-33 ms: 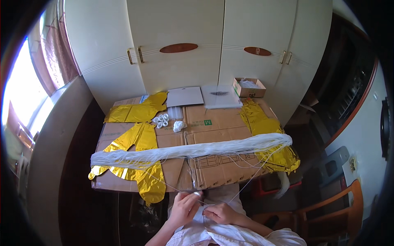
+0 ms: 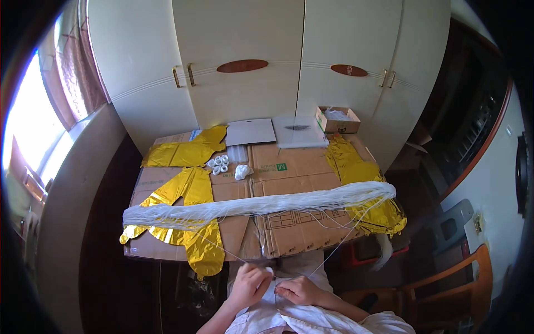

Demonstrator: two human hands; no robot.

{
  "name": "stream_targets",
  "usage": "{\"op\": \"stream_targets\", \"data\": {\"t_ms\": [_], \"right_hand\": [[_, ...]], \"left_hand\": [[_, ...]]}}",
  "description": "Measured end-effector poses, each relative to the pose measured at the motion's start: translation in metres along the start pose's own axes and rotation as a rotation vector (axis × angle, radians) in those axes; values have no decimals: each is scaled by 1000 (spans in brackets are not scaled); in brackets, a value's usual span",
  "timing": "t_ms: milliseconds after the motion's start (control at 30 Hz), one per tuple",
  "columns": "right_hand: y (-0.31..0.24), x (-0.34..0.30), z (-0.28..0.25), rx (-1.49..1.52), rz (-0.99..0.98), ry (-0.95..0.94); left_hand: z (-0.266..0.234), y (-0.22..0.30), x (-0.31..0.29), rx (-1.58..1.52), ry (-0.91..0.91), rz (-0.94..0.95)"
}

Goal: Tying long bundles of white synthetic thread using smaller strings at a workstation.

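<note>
A long skein of white string (image 2: 261, 204) lies across the table from left to right. From its left part a strand runs down to my left hand (image 2: 251, 285), whose fingers are curled. At those fingertips shows a small white bundle (image 2: 269, 270), probably wound string, partly hidden by the fingers. Another strand (image 2: 339, 243) drops from the skein's right end to my right hand (image 2: 300, 290), closed in a pinch on it. Both hands are above my lap, just off the table's near edge, with a short length of string between them.
Gold foil balloons (image 2: 199, 192) lie flat at the left, another gold foil piece (image 2: 361, 165) at the right. Several small white rolls (image 2: 218, 163) and a crumpled white lump (image 2: 242, 171) sit on the cardboard (image 2: 300, 167). Behind are a grey board (image 2: 250, 132) and a small box (image 2: 346, 126).
The fingers of my left hand have shifted slightly, and the small white bundle at them sits a little lower. My right hand and the skein look unmoved.
</note>
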State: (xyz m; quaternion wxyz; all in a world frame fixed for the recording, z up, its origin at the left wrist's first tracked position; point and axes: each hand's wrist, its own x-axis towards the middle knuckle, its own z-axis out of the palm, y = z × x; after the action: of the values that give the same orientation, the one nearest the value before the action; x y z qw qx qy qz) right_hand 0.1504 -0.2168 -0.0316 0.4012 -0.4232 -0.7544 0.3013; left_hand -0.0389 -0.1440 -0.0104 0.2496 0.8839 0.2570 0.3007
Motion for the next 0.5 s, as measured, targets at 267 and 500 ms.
{"op": "stream_targets", "data": {"t_ms": [267,500], "right_hand": [[12,3,-8,-49,72,120],[23,11,4,-92,111,52]], "left_hand": [[10,-19,-20,-1312,-283,-241],[13,2,9,-422,92,-151]]}}
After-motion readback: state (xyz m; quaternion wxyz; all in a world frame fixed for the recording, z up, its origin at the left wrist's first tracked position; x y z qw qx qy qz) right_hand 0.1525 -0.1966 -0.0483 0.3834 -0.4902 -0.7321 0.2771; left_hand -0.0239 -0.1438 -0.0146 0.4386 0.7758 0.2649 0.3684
